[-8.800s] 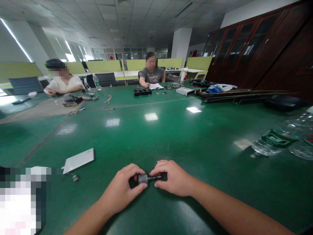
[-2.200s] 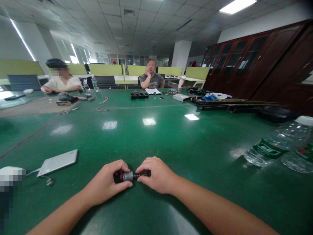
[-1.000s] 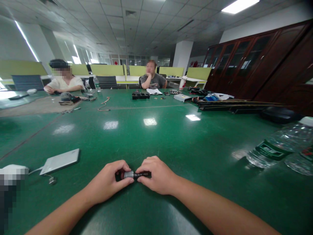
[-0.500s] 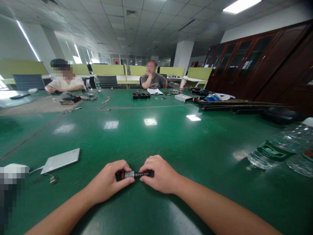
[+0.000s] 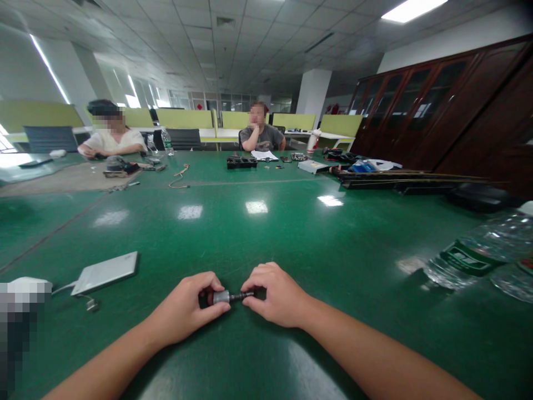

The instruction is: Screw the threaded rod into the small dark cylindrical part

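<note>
Beyond the hands point(image 5: 277, 296), broad tabletop point(image 5: 287, 239).

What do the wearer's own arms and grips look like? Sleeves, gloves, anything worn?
Left grip and right grip are bare human hands: no gloves, rings or wristwear visible. Left forearm and right forearm show no sleeves, cables or markings within frame.

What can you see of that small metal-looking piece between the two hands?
The piece has a grey cylinder and a thinner, dark, ridged shaft. It lies sideways, low over the green table; whether it touches is unclear. The left hand grips the cylinder, the right hand pinches the shaft; both ends are partly hidden.
</note>
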